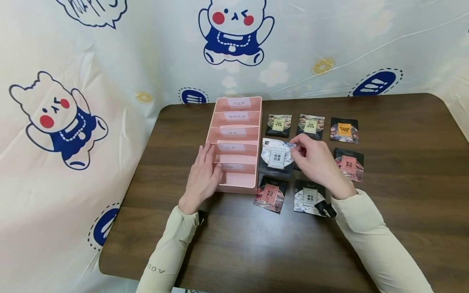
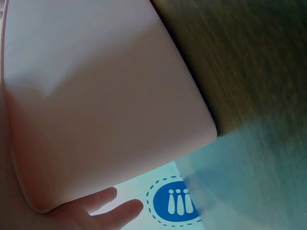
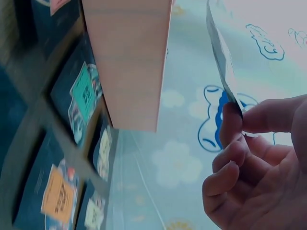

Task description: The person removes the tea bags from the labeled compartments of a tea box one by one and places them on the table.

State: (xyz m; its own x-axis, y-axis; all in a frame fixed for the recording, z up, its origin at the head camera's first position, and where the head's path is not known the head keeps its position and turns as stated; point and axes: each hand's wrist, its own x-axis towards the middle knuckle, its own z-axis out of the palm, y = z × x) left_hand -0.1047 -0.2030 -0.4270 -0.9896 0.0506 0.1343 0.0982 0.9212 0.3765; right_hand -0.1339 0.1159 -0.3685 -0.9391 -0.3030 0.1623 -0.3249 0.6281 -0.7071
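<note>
A pink divided box [image 1: 238, 189] with white-labelled compartments stands at the table's middle left. My left hand [image 1: 199, 175] rests on its left rim, fingers fairly straight along the side; two fingertips [image 2: 127, 213] show beyond the box wall in the left wrist view. My right hand [image 1: 316, 160] pinches the upper right corner of a white and black tea sachet [image 1: 277, 156] between thumb and forefinger. That sachet is raised, right beside the box. In the right wrist view, the held sachet [image 3: 221, 57] appears nearly edge-on.
Around lie other sachets: two green-labelled ones [image 1: 278, 125], an orange-labelled one [image 1: 344, 130], red-labelled ones [image 1: 349, 165] and a grey-labelled one [image 1: 309, 197]. Another dark sachet is mostly hidden under my right hand. A patterned cloth [image 1: 154, 53] hangs behind the brown table [image 1: 238, 244].
</note>
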